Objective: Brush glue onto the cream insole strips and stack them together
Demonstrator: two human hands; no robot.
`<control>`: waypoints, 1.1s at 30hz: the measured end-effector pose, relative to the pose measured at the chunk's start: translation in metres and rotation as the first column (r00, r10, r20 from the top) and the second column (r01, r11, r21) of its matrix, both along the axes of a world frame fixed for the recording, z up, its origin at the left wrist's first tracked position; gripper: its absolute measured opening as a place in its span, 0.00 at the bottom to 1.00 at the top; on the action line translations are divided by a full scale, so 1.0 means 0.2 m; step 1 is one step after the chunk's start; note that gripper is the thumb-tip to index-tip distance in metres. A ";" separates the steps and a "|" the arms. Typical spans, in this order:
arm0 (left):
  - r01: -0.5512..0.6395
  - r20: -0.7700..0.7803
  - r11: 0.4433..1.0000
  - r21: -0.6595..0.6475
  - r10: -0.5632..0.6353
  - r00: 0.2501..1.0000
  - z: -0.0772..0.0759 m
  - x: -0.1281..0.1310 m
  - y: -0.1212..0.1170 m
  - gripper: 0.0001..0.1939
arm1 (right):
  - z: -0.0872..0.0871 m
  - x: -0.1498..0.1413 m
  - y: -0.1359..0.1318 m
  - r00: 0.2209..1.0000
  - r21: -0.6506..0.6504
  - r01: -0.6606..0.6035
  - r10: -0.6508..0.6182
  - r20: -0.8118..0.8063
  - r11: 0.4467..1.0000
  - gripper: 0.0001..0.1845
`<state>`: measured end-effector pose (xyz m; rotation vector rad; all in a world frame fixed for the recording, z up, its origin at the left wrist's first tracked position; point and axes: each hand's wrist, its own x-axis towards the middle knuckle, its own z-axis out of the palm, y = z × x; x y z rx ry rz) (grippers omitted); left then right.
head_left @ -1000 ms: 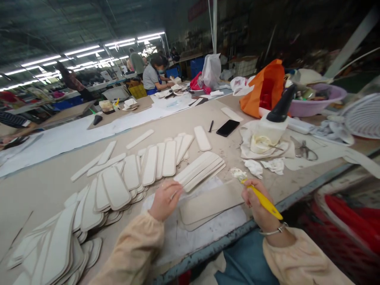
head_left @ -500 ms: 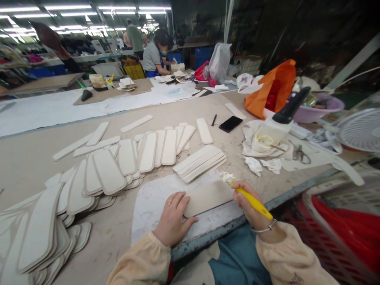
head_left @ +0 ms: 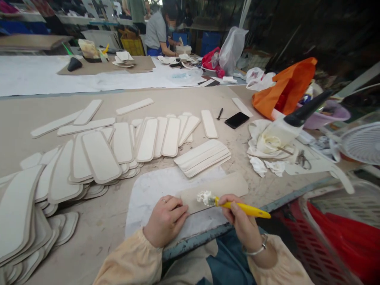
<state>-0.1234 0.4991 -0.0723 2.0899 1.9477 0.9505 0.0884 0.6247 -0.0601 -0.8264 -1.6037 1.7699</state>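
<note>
My left hand (head_left: 165, 219) presses flat on the near end of a long beige strip piece (head_left: 228, 186) lying on a white mat (head_left: 151, 188) at the table's front edge. My right hand (head_left: 239, 215) grips a yellow-handled brush (head_left: 240, 208). Its white bristle head (head_left: 204, 197) rests on the strip just right of my left fingers. A neat stack of similar strips (head_left: 203, 157) lies just beyond the mat.
Rows of overlapping beige pieces (head_left: 101, 158) cover the left of the table. A glue pot with a black-handled tool (head_left: 282, 130), rags, scissors (head_left: 303, 158), a phone (head_left: 236, 120) and an orange bag (head_left: 285, 89) sit right. A fan (head_left: 360, 142) stands far right. A person works at the far table.
The brush has swung from the strip's far right end to its left part near my left hand. My left hand has slid down onto the strip's end. The camera has tilted downward.
</note>
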 end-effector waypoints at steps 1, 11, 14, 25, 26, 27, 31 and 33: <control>0.003 -0.008 1.000 -0.003 -0.003 1.000 0.00 0.00 0.00 0.07 | 0.00 -0.03 -0.01 1.000 -0.012 0.007 -0.007 0.012 1.000 0.18; -0.005 -0.068 0.999 -0.041 0.002 0.998 -0.01 0.02 0.01 0.07 | 0.00 -0.22 0.01 0.953 0.185 -0.024 -0.033 0.300 0.982 0.18; -0.003 -0.070 0.999 -0.054 -0.001 0.998 -0.01 0.02 0.00 0.07 | -0.01 -0.15 0.09 0.926 0.241 0.022 -0.111 0.361 0.970 0.18; 0.007 -0.049 1.000 -0.005 -0.007 0.999 -0.03 0.01 0.01 0.07 | 0.00 0.24 0.47 0.765 0.544 0.193 -0.472 0.439 0.817 0.20; 0.009 -0.049 1.000 0.001 -0.009 0.999 -0.03 0.01 0.01 0.07 | 0.00 0.26 0.48 0.753 0.573 0.196 -0.496 0.432 0.796 0.19; 0.012 -0.049 1.000 0.007 -0.012 0.999 -0.03 0.01 0.01 0.07 | 0.00 0.27 0.48 0.746 0.595 0.205 -0.517 0.419 0.778 0.19; -0.006 -0.035 0.999 0.050 0.008 0.999 -0.05 0.01 0.01 0.08 | 0.00 0.23 0.35 0.788 0.516 0.320 -0.526 0.321 0.795 0.17; -0.033 -0.024 0.995 0.095 0.035 0.999 -0.06 0.01 0.01 0.08 | 0.00 0.17 0.23 0.850 0.381 0.335 -0.451 0.272 0.862 0.16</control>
